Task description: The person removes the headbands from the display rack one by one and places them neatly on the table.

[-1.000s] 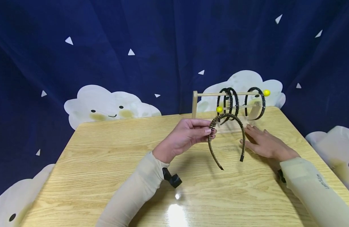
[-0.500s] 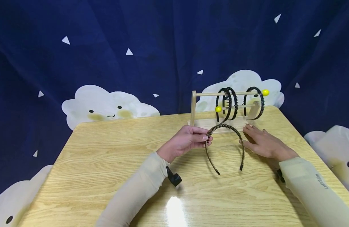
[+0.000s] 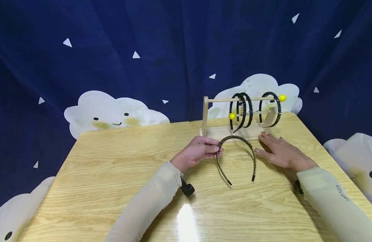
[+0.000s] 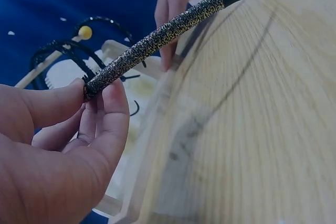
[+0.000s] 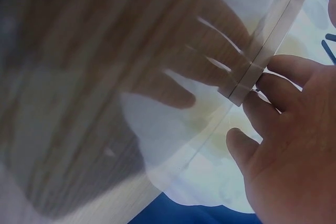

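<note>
Navy curtain point(image 3: 161, 50) backs the desk point(image 3: 113, 168); my left hand point(image 3: 194, 153) pinches the side of the bronze headband point(image 4: 152, 41), apt for something likely light, springy; beside it, right hand point(image 3: 283, 153), fingers outstretched, touches the headband rack point(image 3: 219, 132).

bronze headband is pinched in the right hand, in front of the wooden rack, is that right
Wrong hand: the head view shows the left hand pinching the bronze headband, in front of the wooden rack as you say.
</note>
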`<state>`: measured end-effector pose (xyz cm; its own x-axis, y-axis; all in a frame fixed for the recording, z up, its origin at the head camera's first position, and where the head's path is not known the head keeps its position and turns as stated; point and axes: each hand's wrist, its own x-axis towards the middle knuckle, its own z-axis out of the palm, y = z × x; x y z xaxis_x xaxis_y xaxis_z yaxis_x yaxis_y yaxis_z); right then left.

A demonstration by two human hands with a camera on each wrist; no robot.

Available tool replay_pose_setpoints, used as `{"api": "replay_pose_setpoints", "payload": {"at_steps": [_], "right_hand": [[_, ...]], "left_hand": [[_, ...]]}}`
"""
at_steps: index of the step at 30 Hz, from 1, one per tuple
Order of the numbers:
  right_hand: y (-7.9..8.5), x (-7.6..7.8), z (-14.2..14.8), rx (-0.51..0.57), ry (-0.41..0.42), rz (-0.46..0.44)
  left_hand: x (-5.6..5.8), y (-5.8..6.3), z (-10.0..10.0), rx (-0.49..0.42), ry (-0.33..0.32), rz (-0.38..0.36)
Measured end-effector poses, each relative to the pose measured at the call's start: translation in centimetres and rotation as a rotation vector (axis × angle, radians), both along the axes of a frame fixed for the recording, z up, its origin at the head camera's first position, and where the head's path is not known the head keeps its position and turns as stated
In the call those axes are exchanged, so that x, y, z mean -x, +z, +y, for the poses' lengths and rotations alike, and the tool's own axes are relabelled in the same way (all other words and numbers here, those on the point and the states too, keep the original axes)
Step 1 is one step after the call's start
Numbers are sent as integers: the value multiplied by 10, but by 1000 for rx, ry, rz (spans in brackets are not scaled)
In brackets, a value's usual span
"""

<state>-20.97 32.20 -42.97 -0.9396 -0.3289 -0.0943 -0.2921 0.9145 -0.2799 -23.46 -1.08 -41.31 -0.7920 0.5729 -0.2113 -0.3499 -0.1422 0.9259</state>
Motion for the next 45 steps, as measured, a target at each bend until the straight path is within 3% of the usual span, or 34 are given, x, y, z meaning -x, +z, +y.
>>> {"api": "replay_pose_setpoints", "payload": {"at_steps": [14, 18, 27, 37, 45], "right_hand": [[1, -1, 0, -12, 0, 7], [0, -1, 0, -17, 1, 7], [0, -1, 0, -15, 5, 17], [1, -2, -1, -15, -5, 13], [1, -2, -1, -16, 0, 11]], "left_hand": [[8, -16, 8, 104, 52, -55], [9, -18, 9, 154, 74, -33], [13, -15, 12, 221, 111, -73], [17, -14, 13, 311, 109, -20], [17, -16, 16, 327, 117, 5]]}}
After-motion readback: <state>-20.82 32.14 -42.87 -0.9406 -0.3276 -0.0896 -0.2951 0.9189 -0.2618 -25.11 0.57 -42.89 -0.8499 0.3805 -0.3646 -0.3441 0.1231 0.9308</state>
